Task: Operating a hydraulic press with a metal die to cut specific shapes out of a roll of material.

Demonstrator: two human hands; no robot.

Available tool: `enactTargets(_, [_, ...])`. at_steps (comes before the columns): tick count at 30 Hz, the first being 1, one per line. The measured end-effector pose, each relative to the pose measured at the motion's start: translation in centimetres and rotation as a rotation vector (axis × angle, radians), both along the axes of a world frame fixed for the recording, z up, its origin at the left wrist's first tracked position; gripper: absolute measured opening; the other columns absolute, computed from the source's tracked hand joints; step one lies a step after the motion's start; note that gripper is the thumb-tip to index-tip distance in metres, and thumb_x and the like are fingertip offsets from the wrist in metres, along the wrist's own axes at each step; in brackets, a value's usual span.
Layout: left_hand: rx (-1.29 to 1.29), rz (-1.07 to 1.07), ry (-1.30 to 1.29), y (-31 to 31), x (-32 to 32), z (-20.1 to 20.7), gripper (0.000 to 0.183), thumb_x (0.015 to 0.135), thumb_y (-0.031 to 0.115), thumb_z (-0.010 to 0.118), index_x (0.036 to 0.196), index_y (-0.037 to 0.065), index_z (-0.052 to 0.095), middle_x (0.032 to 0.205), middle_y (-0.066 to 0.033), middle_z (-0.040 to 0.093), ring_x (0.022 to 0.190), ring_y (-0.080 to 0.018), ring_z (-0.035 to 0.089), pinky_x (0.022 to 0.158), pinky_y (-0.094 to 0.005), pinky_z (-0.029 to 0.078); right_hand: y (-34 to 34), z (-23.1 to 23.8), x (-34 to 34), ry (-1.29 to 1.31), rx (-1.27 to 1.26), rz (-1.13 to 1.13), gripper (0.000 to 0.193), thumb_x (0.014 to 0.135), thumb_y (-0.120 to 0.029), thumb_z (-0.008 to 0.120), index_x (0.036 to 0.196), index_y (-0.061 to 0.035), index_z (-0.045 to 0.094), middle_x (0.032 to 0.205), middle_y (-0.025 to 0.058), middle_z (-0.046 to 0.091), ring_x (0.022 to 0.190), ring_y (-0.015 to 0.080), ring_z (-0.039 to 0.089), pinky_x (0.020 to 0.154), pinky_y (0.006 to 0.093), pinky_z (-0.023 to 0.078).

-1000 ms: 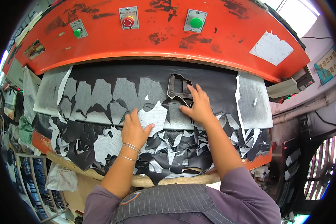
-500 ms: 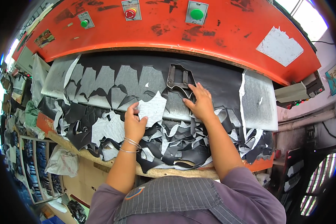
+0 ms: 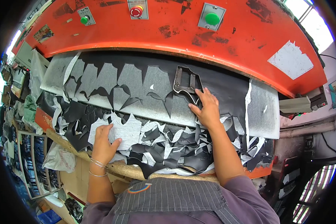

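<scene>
My right hand (image 3: pixel 207 108) rests on a metal cutting die (image 3: pixel 186 84) that sits on a black sheet of material (image 3: pixel 220 87) under the orange press head (image 3: pixel 183 33). My fingertips touch the die's lower right edge. My left hand (image 3: pixel 103 143) presses flat on a grey cut piece (image 3: pixel 127 131) lying among black and grey offcuts (image 3: pixel 175 149) near the bench's front edge. The sheet shows a row of cut-out shapes (image 3: pixel 138 84) to the left of the die.
Two green buttons (image 3: pixel 212 18) (image 3: pixel 85 19) and a red button (image 3: pixel 136 11) sit on the press head. A grey sheet (image 3: pixel 263 112) lies at the right. Shelving with bags (image 3: pixel 30 156) stands at the lower left, a window grille (image 3: pixel 317 186) at the lower right.
My left hand has drawn back toward the front edge with the grey piece. My right hand stays at the die. The view has shifted, with the press sitting higher and closer.
</scene>
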State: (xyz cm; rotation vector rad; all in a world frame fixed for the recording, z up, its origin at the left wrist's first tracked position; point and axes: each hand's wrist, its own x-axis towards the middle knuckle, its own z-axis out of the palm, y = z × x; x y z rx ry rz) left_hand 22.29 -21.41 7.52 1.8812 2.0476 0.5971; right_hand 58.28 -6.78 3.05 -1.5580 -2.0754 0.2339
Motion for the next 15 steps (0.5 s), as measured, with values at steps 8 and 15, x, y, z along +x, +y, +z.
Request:
enactTargets(8, [0.193,-0.067,-0.261,8.6,-3.1,2.6,0.036,0.077,0.016,0.072,0.109,0.003,0.062,0.105,-0.013,0.06,0.084,-0.0241,0.059,0.072,-0.0318,0.049,-2.5,0.2,-0.4,-0.11,-0.035,-0.057,0.082,0.075,-0.049,0.072,0.142,-0.0129,0.039,0.142,0.023,0.04,0.137,0.0398,0.029,0.108,0.0504,0.026])
enactTargets(15, [0.791,0.153,-0.391,16.9,-12.5,5.5,0.024,0.093,0.024,0.06,0.094,0.001,0.065,0.081,-0.0054,0.064,0.074,-0.0118,0.056,0.069,-0.0285,0.046,-2.0,11.7,-5.0,0.451,0.329,-0.011,0.064,0.077,-0.024,0.078,0.13,-0.0032,0.047,0.098,0.0135,0.06,0.082,0.0222,0.058,0.072,0.0329,0.049])
